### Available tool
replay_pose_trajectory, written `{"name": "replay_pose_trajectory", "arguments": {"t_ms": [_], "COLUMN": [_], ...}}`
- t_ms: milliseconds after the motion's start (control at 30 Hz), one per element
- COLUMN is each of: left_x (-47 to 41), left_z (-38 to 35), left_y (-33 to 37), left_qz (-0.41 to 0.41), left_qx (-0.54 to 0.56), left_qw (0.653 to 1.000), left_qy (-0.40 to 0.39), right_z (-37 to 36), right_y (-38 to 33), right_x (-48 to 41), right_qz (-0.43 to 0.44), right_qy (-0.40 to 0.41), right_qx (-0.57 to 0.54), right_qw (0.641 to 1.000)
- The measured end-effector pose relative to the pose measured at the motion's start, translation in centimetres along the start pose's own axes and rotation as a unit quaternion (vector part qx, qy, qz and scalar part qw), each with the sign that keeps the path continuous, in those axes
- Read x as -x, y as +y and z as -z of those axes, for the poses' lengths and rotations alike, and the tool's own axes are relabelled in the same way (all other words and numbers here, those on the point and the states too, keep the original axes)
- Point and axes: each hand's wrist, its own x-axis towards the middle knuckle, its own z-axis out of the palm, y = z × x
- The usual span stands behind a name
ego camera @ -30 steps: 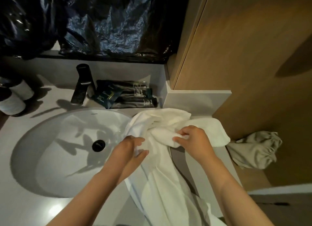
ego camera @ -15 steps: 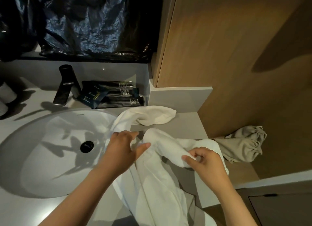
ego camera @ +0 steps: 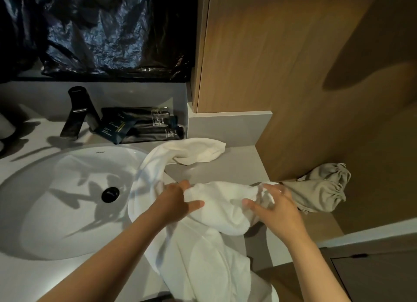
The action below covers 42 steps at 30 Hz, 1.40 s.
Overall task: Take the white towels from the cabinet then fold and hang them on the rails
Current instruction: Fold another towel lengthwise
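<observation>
A white towel [ego camera: 216, 209] lies crumpled across the grey counter [ego camera: 239, 164], with one end near the back wall and a long part hanging over the front edge. My left hand [ego camera: 176, 202] presses and grips the towel beside the sink. On the towel's right part, my right hand [ego camera: 273, 207] pinches a fold with fingers spread over it. No rail or cabinet opening is in view.
A white oval sink [ego camera: 67, 200] with a black drain [ego camera: 110, 194] lies to the left, a dark tap [ego camera: 77, 112] behind it. Dark toiletry packets [ego camera: 144, 128] sit by the back wall. A beige cloth bag [ego camera: 320, 189] lies at the right counter end beside a wooden panel [ego camera: 293, 65].
My right hand pulled the towel's bunched part from the back of the counter toward the front right. One towel end stayed near the wall. My left hand kept its hold by the sink.
</observation>
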Motion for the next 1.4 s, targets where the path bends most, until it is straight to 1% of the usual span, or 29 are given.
{"name": "replay_pose_trajectory", "arguments": {"t_ms": [33,100,167,200,267,367,400,467,567,667,700,733,833,867,933,967,1000,1100,1167,1300,1400], "left_x": [0.1,0.2,0.1,0.2,0.8,1.8,2.0,2.0,2.1,2.7,2.7,2.6,2.4,2.4,2.5,2.6,2.7,3.2,3.7,4.7,5.5], "left_z": [-0.3,-0.7,-0.9,-1.0,-0.9,0.3,1.2,3.4,7.5,10.1,10.4,10.5,9.5,9.0,7.8,7.1,6.3,4.3,3.8,3.6,3.6], "left_y": [0.0,-0.3,-0.8,-0.9,-0.8,0.1,0.6,1.6,3.8,6.1,6.4,6.3,4.9,4.3,3.1,2.6,2.1,1.0,0.7,0.1,-0.4], "left_qz": [-0.005,-0.008,-0.015,-0.025,-0.041,-0.101,-0.129,-0.185,-0.232,-0.284,-0.286,-0.275,-0.188,-0.163,-0.142,-0.143,-0.146,-0.159,-0.17,-0.229,-0.251], "left_qx": [-0.004,0.004,0.014,0.032,0.117,0.163,0.167,0.128,0.085,0.065,0.059,0.052,0.007,-0.017,-0.062,-0.078,-0.088,-0.079,-0.059,-0.047,-0.067], "left_qw": [1.0,1.0,0.999,0.997,0.983,0.956,0.948,0.936,0.915,0.881,0.881,0.891,0.945,0.957,0.969,0.971,0.973,0.975,0.973,0.958,0.951], "left_qy": [0.01,0.028,0.05,0.073,0.133,0.223,0.239,0.272,0.319,0.372,0.371,0.356,0.268,0.238,0.192,0.175,0.158,0.134,0.142,0.168,0.17], "right_z": [-0.2,-1.2,-2.4,-3.0,-3.6,-3.9,-3.7,-2.7,0.2,3.2,3.7,4.0,3.5,3.1,2.3,2.0,1.7,1.5,1.3,0.4,-0.8], "right_y": [0.3,0.7,0.9,0.9,0.5,-0.7,-1.1,-2.2,-4.5,-6.7,-6.9,-6.8,-4.9,-4.1,-2.8,-2.2,-1.8,-1.6,-2.2,-4.2,-6.2], "right_x": [-0.5,-1.4,-2.0,-2.0,-1.9,-1.3,-1.1,-0.7,-0.4,-0.5,-0.7,-0.7,-0.8,-0.7,-0.4,-0.2,0.1,0.8,1.2,1.6,1.5], "right_qz": [-0.034,-0.084,-0.092,-0.09,-0.094,-0.106,-0.097,-0.058,0.022,0.072,0.088,0.1,0.119,0.104,0.046,0.024,0.018,0.045,0.074,0.164,0.18], "right_qy": [-0.023,-0.078,-0.092,-0.089,-0.095,-0.119,-0.11,-0.084,-0.033,0.016,0.025,0.033,0.045,0.032,-0.036,-0.067,-0.081,-0.052,-0.049,-0.058,-0.068], "right_qx": [0.008,-0.043,-0.116,-0.152,-0.219,-0.323,-0.341,-0.353,-0.35,-0.347,-0.333,-0.307,-0.192,-0.16,-0.094,-0.069,-0.053,-0.044,-0.06,-0.081,-0.134], "right_qw": [0.999,0.992,0.985,0.98,0.967,0.933,0.929,0.93,0.936,0.935,0.938,0.946,0.973,0.981,0.994,0.995,0.995,0.997,0.994,0.981,0.972]}}
